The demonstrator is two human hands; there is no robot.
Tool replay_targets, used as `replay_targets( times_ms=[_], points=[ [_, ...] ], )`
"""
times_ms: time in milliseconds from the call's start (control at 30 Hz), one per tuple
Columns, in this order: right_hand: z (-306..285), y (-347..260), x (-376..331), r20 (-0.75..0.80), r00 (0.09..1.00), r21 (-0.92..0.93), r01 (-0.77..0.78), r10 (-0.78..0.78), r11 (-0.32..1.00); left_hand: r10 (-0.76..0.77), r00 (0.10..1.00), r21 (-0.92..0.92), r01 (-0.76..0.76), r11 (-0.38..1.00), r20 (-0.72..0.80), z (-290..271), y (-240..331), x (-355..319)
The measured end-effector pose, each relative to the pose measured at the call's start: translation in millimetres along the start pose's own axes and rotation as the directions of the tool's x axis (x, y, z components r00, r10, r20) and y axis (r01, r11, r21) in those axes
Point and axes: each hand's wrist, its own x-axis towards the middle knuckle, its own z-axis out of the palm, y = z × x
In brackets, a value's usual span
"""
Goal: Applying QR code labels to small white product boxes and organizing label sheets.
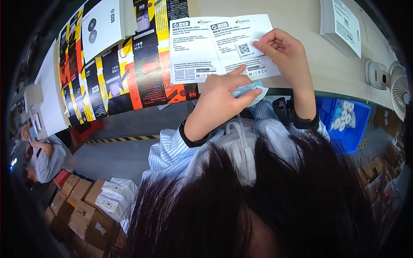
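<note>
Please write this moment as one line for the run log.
left hand: holds blue slip | right hand: touches QR label, over printed paper | right side: booklet stack, fan

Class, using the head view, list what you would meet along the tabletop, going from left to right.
Black, yellow and orange printed packaging, left hand holding light blue paper, right hand at a white label, stack of white printed booklets, white fan.

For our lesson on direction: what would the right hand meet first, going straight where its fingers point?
The right hand would likely meet the white label at its fingertips, over the printed sheet; depth is unclear.
</note>
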Motion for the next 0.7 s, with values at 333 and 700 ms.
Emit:
replay_targets(
  times_ms=[333,700],
  points=[
    [0.5,-6.4,-1.7,0.034,0.996,-0.104,-0.079,0.082,0.991,0.119,0.992,0.035,-0.117,0.993,-0.045,2.0,-5.9,0.9],
    [0.6,-8.7,-3.5,-0.005,0.996,-0.165,-0.085,0.086,0.983,0.106,0.994,0.021,-0.105,0.994,-0.026,2.3,-4.2,1.5]
  ],
)
